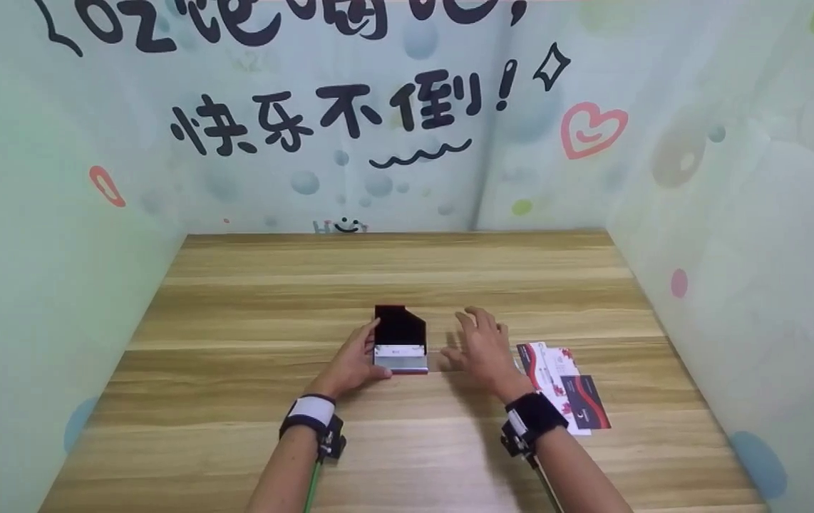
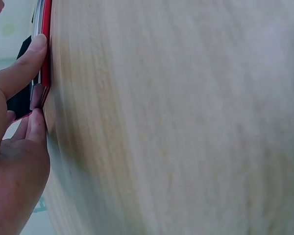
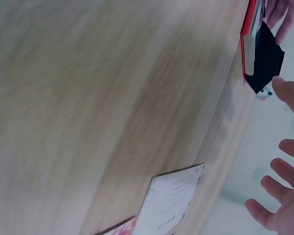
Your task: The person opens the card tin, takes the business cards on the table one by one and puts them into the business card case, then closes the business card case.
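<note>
A business card case lies on the table with its black-lined lid raised at the back. White cards show in its silvery tray, and the left wrist view reveals a red outer cover. My left hand holds the case at its left side, thumb on the near edge and fingers by the corner. To the right of it, my right hand hovers with spread, loosely bent fingers and nothing in them. In the right wrist view the thumb appears close to the lid, though I cannot tell whether they touch.
Several overlapping business cards lie to the right, partly behind my right wrist. One white card shows in the right wrist view. The wooden table meets printed walls at the back and both sides.
</note>
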Demonstrator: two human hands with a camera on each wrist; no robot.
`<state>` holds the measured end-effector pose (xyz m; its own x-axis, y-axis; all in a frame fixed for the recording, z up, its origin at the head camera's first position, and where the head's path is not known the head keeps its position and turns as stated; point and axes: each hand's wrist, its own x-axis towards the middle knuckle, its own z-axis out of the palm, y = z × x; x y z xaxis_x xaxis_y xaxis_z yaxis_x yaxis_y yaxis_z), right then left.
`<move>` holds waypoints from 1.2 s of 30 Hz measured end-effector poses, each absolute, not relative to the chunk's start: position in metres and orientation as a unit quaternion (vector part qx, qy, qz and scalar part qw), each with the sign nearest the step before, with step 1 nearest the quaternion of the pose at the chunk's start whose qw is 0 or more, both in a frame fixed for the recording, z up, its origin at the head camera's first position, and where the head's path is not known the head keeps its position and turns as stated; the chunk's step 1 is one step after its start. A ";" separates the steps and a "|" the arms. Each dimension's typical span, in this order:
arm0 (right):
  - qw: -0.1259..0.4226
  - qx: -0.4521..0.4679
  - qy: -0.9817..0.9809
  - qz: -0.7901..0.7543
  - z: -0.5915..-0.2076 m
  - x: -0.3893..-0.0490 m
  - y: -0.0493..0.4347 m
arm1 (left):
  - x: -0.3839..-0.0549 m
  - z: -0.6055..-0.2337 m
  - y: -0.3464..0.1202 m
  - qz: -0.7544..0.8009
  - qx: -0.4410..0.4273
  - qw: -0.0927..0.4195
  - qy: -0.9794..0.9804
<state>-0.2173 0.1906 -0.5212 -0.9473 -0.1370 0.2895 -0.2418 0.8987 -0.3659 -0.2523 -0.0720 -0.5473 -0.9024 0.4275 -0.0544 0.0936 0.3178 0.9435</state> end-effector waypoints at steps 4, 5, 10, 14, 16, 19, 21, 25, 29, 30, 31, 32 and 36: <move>0.118 0.065 -0.967 0.214 -0.522 -0.209 0.198 | -0.252 -0.547 -0.072 0.560 0.161 0.148 0.799; 0.115 0.057 -0.968 0.217 -0.523 -0.208 0.200 | -0.252 -0.547 -0.072 0.560 0.161 0.147 0.799; 0.105 0.033 -0.971 0.214 -0.526 -0.202 0.208 | -0.251 -0.545 -0.071 0.562 0.153 0.147 0.800; 0.099 0.022 -0.973 0.209 -0.529 -0.198 0.215 | -0.251 -0.546 -0.071 0.559 0.151 0.146 0.802; 0.096 0.016 -0.972 0.212 -0.530 -0.196 0.218 | -0.251 -0.546 -0.071 0.559 0.155 0.143 0.802; 0.091 0.004 -0.973 0.214 -0.530 -0.193 0.223 | -0.252 -0.546 -0.071 0.559 0.157 0.144 0.801; 0.081 -0.007 -0.974 0.212 -0.529 -0.190 0.225 | -0.252 -0.546 -0.072 0.558 0.156 0.146 0.802; 0.055 -0.036 -0.976 0.206 -0.529 -0.185 0.229 | -0.253 -0.545 -0.072 0.552 0.156 0.149 0.805; 0.028 -0.062 -0.976 0.209 -0.531 -0.181 0.233 | -0.253 -0.546 -0.072 0.548 0.157 0.145 0.809; 0.025 -0.067 -0.975 0.211 -0.531 -0.180 0.234 | -0.254 -0.546 -0.072 0.549 0.156 0.145 0.808; 0.023 -0.072 -0.974 0.212 -0.532 -0.180 0.234 | -0.254 -0.546 -0.072 0.549 0.156 0.144 0.808; 0.026 -0.075 -0.974 0.213 -0.532 -0.179 0.234 | -0.253 -0.546 -0.072 0.549 0.156 0.143 0.809; 0.036 -0.084 -0.972 0.218 -0.531 -0.177 0.235 | -0.253 -0.547 -0.071 0.551 0.162 0.137 0.807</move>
